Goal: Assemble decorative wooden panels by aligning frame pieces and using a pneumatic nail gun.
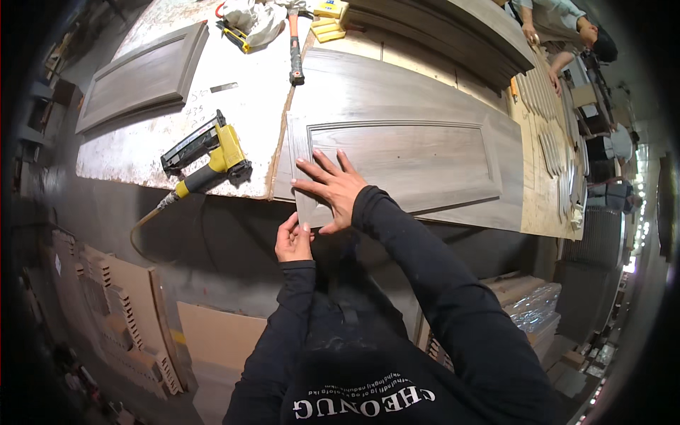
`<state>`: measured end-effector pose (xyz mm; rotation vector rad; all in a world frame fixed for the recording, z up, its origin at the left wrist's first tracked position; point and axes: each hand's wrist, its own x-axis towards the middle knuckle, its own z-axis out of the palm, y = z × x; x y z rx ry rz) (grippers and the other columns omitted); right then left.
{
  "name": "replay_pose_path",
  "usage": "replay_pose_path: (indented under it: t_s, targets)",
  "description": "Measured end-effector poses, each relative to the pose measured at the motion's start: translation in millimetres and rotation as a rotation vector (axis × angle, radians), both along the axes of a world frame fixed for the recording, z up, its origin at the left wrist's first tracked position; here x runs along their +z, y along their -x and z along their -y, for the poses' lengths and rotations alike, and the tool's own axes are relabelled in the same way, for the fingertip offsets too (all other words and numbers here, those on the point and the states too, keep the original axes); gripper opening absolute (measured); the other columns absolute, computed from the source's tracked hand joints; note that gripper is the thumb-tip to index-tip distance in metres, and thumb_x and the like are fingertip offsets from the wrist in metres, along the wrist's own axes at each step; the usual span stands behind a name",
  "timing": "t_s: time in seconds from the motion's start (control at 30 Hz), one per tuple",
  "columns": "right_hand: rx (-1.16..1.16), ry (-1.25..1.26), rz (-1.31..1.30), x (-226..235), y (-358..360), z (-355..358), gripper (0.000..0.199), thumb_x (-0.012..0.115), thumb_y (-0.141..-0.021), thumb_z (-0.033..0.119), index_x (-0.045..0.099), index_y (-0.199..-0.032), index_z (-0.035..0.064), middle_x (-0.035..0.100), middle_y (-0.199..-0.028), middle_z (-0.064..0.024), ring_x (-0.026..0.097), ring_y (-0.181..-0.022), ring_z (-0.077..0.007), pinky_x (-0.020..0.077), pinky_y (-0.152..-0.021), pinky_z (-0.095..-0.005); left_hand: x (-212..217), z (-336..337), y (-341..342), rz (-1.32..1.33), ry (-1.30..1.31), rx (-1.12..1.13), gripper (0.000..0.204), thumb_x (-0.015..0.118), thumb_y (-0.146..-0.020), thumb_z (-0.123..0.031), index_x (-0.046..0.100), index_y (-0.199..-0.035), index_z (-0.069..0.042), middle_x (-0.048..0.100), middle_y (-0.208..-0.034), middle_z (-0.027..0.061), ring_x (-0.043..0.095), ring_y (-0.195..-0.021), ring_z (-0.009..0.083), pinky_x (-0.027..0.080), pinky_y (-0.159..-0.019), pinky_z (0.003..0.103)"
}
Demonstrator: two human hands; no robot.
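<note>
A grey-brown wood panel (pixel 397 159) with a raised moulding frame lies near the front edge of the bench, on a larger flat board (pixel 368 78) of the same colour. My right hand (pixel 336 190) rests on the panel's left end, fingers spread and palm down. At the panel's near left corner, my left hand (pixel 294 239) grips its edge between thumb and fingers. A yellow and black nail gun (pixel 212 152) lies to the left, its hose (pixel 145 218) hanging over the bench edge.
A smaller framed panel (pixel 145 74) lies far left. Behind are a hammer (pixel 295 53), a white cloth (pixel 258 21), yellow blocks (pixel 328 25) and a long dark moulding (pixel 453 35). Another person (pixel 552 21) works at the far right beside wood strips (pixel 542 92). Cardboard (pixel 219 333) stands below.
</note>
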<state>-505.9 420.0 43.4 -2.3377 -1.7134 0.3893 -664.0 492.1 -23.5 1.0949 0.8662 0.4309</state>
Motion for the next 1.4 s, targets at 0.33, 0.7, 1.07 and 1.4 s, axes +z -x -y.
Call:
replay_pose_path:
  t_s: [0.33, 0.7, 1.07, 1.4]
  targets:
    - [-0.024, -0.023, -0.143, -8, -5, -3, 0.092, 0.073, -0.049, 0.043, 0.035, -0.132, 0.027, 0.022, -0.143, -0.0067, 0.014, -0.133, -0.0332, 0.0102, -0.102, -0.0594, -3, 20, -4, 0.117, -0.046, 0.174, 0.034, 0.061, -0.08, -0.003, 0.049, -0.112, 0.002, 0.057, -0.093, 0.0086, 0.056, -0.077, 0.0113, 0.048, -0.065, 0.022]
    - [-0.019, 0.069, -0.109, -6, -7, -5, 0.093, 0.071, -0.051, 0.05, 0.033, -0.133, 0.0288, 0.017, -0.145, -0.0047, 0.012, -0.133, -0.0312, 0.0071, -0.104, -0.0584, 22, -1, -1, -0.043, -0.283, 0.001, 0.028, 0.064, -0.077, -0.007, 0.055, -0.103, 0.001, 0.056, -0.089, 0.0071, 0.054, -0.077, 0.0142, 0.046, -0.068, 0.026]
    - [0.023, 0.083, -0.094, -3, -3, -15, 0.096, 0.072, -0.048, 0.047, 0.032, -0.133, 0.0292, 0.018, -0.145, -0.0056, 0.012, -0.133, -0.0319, 0.0074, -0.104, -0.0584, 41, -204, -81, -1.0, -1.486, -0.528, 0.067, 0.06, -0.067, -0.013, 0.035, -0.128, -0.014, 0.051, -0.096, 0.0113, 0.054, -0.09, 0.0282, 0.037, -0.084, 0.045]
    - [-0.007, 0.142, -0.069, -10, -7, -7, 0.099, 0.074, -0.045, 0.048, 0.031, -0.133, 0.0306, 0.018, -0.144, -0.0077, 0.011, -0.133, -0.0349, 0.0057, -0.102, -0.0615, 92, -173, -1, -0.202, -1.26, -0.733, 0.049, 0.065, -0.052, -0.007, 0.054, -0.1, -0.006, 0.06, -0.087, 0.0133, 0.06, -0.077, 0.0305, 0.047, -0.065, 0.035]
